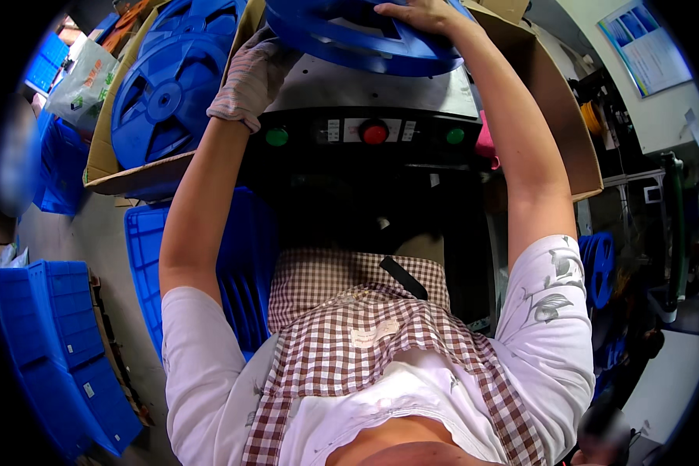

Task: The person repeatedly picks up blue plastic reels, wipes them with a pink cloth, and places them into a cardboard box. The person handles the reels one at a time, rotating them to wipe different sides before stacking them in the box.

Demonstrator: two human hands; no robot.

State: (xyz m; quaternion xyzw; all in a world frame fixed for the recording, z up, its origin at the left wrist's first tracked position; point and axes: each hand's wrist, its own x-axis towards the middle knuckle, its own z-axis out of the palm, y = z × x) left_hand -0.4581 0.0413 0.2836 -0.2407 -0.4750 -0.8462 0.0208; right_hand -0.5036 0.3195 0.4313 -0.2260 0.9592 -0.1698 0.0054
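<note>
A large blue plastic reel (326, 53) with cut-out openings is at the top middle, partly cropped by the frame's upper edge. My left hand (258, 74), in a striped knit glove, grips its left side; the fingertips are hidden behind the rim. Bare, my right hand (426, 15) holds the right side, with a finger reaching over an opening. The reel is above the light metal top of a machine (303, 92). On that machine's dark front panel sit a red button (374, 132), a left green button (276, 137) and a right green button (455, 136).
Left of the machine, a cardboard box (101, 167) holds more blue reels (163, 101). Another open carton (571, 132) stands on the right. A blue crate (141, 233) is beside my left arm, and stacked blue bins (62, 311) stand on the floor at far left.
</note>
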